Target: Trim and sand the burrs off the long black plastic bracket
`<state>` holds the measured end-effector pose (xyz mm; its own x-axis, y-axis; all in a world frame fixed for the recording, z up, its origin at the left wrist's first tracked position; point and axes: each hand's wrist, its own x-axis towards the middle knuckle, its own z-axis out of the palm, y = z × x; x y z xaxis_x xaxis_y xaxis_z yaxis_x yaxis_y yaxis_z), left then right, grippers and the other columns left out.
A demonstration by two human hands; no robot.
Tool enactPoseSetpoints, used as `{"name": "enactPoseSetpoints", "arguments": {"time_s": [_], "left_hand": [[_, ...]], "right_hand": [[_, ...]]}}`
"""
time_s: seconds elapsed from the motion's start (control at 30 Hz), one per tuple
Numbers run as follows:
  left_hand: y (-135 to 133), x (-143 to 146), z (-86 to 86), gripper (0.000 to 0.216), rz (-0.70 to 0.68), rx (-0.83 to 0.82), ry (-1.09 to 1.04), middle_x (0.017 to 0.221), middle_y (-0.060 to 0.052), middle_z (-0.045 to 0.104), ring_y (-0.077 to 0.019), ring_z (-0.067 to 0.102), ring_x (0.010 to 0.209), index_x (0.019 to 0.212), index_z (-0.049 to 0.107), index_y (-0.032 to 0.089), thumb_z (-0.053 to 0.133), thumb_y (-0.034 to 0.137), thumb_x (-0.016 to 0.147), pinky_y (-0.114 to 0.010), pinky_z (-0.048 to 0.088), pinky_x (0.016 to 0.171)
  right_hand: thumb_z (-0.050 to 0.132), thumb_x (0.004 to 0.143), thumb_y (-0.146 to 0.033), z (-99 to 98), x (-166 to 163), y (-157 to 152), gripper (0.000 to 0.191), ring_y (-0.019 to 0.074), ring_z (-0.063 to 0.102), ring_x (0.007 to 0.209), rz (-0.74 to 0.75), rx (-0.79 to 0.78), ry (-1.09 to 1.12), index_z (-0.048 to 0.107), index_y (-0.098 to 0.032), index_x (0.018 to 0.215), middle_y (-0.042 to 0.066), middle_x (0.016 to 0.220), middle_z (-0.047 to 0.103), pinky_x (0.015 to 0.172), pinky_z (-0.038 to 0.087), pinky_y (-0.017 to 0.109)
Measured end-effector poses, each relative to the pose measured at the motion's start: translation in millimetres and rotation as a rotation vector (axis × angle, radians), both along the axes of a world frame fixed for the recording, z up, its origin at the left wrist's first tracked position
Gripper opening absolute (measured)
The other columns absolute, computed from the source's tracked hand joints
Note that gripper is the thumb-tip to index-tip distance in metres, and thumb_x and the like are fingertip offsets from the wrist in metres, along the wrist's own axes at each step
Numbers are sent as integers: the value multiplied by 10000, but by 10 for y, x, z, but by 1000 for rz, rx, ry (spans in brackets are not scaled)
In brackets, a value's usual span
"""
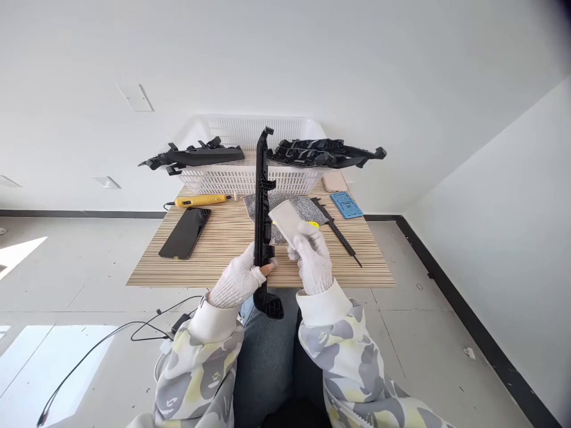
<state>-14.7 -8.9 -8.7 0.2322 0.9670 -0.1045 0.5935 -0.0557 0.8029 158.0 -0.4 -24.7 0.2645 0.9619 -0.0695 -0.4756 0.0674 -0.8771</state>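
Observation:
My left hand (238, 278), in a white knit glove with a bare thumb tip showing, is closed around a long black plastic trim piece (262, 208). The piece stands nearly upright in view, its ribbed side facing me and its wide lower end over my lap. Just right of it, my gloved right hand (313, 258) pinches a flat beige rectangular pad (286, 221). The pad's upper left corner is close to the trim piece; whether they touch I cannot tell. Under both lies a grey speckled cloth (307, 208), with a small bright yellow item (314, 224) partly hidden behind my right hand.
A white plastic basket (214, 178) stands against the wall, with black plastic parts (325, 153) across its rim on both sides. On the striped table (223, 261) lie a yellow pen-shaped tool (200, 200), a black phone (185, 233), a black caliper (341, 238), a blue packet (347, 204) and a pinkish item (334, 181).

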Motion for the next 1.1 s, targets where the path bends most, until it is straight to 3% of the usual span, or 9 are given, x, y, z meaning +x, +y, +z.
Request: {"name": "enactPoseSetpoints", "arguments": {"time_s": [0.07, 0.27, 0.43, 0.53, 0.6, 0.7, 0.83, 0.97, 1.1], "left_hand": [[3, 0, -6, 617, 7, 12, 6, 1214, -89, 790, -365, 718, 1176, 1411, 578, 245, 598, 542, 870, -470, 543, 982], [-2, -1, 8, 478, -17, 3, -16, 1095, -47, 797, -304, 734, 1023, 1288, 629, 260, 588, 516, 887, -413, 553, 901], [-15, -5, -5, 483, 13, 6, -33, 1124, -47, 797, -305, 725, 1067, 1290, 647, 270, 592, 535, 890, -408, 536, 923], [-12, -14, -26, 497, 22, 11, -40, 1209, -75, 787, -332, 710, 1145, 1256, 679, 246, 550, 582, 914, -435, 528, 974], [-9, -18, -31, 525, 13, 31, -36, 1251, -88, 780, -348, 702, 1178, 1266, 684, 236, 526, 603, 927, -453, 524, 1000], [-10, -17, -28, 550, 5, 32, -56, 1244, -89, 785, -341, 704, 1174, 1344, 658, 240, 532, 591, 939, -448, 529, 997], [-8, -13, -15, 555, -4, 5, -61, 1203, -103, 794, -342, 720, 1120, 1289, 689, 224, 534, 614, 926, -443, 545, 962], [-1, -7, 4, 510, -12, 15, -40, 1196, -97, 789, -333, 713, 1124, 1219, 698, 222, 516, 604, 934, -435, 535, 966], [-2, -4, 1, 503, 11, -4, -39, 1095, -92, 804, -335, 725, 1067, 1203, 708, 218, 539, 592, 912, -441, 539, 951]], "right_hand": [[826, 662, -386, -26, 3, 9, 392, 106, 555, 521, 87, -18, -39, 677, -235, 991, -66, 645, 607, 487, 452, 237], [840, 637, -306, -32, -1, 45, 688, 114, 606, 652, -94, -31, -12, 628, -280, 1292, -46, 840, 672, 542, 497, 231], [821, 680, -465, 44, 11, -26, 345, 73, 433, 424, -63, -119, 79, 645, -239, 872, -73, 577, 561, 372, 319, 196], [850, 656, -529, 65, 5, -40, 418, 73, 443, 396, 49, -219, 33, 563, -233, 723, -50, 547, 589, 342, 312, 185], [874, 636, -503, 79, -10, -20, 417, 74, 458, 395, 81, -218, -12, 575, -225, 724, -39, 555, 619, 341, 329, 182], [859, 651, -528, 109, -27, 9, 422, 68, 465, 402, -63, -197, 8, 584, -220, 739, -35, 563, 634, 352, 348, 172], [876, 621, -469, 145, -17, -2, 391, 55, 397, 343, 85, -261, -52, 600, -208, 711, -38, 498, 600, 306, 260, 165], [821, 672, -500, 148, -2, -29, 368, 48, 353, 327, -82, -204, -5, 587, -221, 729, -79, 459, 529, 304, 255, 165], [823, 651, -370, 120, -9, -54, 267, 52, 344, 326, 113, -192, -87, 635, -206, 746, -96, 419, 477, 303, 237, 165]]}}
